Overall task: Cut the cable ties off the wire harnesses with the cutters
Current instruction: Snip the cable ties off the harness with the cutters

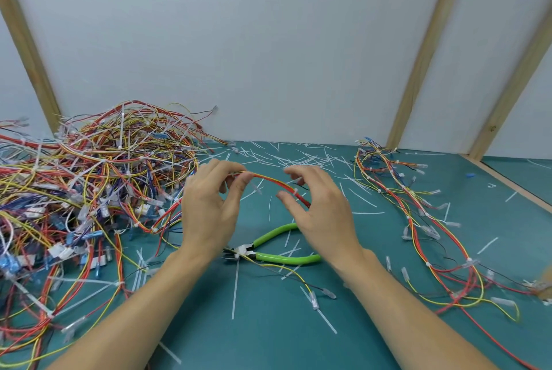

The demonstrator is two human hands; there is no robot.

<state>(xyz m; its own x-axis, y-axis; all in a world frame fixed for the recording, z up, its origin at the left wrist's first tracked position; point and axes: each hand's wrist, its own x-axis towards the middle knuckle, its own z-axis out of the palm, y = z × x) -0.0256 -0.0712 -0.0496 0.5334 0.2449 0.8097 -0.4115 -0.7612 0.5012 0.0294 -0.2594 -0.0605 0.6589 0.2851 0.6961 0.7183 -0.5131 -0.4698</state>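
Cutters: green-handled cutters (270,250) lie flat on the teal worktop (268,339), near its front edge, handles apart, beneath both hands.
Left hand (209,208): grip pinches the red-and-yellow harness (270,181) between thumb and fingers.
Right hand (319,205): fingers curled around the harness's other end, probably just touching it.
Tangled pile (89,190): fills the worktop's left side.
Cut ties (298,157): scattered toward the back edge.

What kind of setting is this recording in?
Probably a wire-harness rework bench: a teal mat strewn with cut cable ties, a tangled harness pile, and green-handled cutters.
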